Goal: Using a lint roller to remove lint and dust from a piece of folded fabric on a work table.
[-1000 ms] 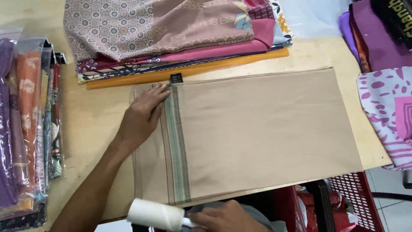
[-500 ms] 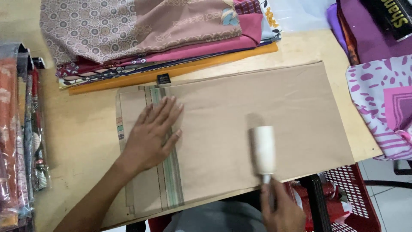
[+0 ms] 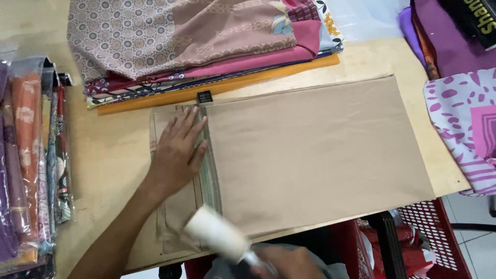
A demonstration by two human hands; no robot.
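The left hand (image 3: 177, 155) lies flat with fingers spread on the striped left end of the folded beige cloth (image 3: 315, 150), which lies on the wooden surface (image 3: 111, 155). The right hand (image 3: 289, 262), at the cloth's near edge, grips a white lint roller (image 3: 217, 233) resting on the cloth.

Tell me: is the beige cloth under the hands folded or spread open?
Folded. The beige cloth lies as a flat, neat rectangle with layered striped edges showing beside the left hand, which presses it to the table.
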